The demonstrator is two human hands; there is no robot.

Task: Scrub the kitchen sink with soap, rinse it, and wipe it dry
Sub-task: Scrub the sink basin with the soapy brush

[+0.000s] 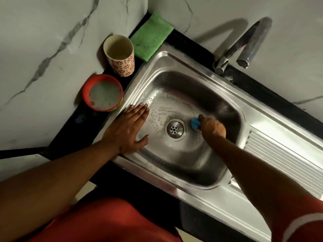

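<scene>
Scrubbing is under way — the right hand [212,127] grips a blue scrubber [194,124] beside the drain [175,129] of the sudsy sink [227,88]; the left hand [132,127] rests spread on its rim. Rinsing and drying with the green cloth [151,36] remain.

R hand [212,127] grips blue sponge [195,123] by drain [175,129]; L hand [130,127] flat (sink [176,191] rim).

Blue scrubber [194,123] — mostly out of sight under the right hand [212,128]
</scene>
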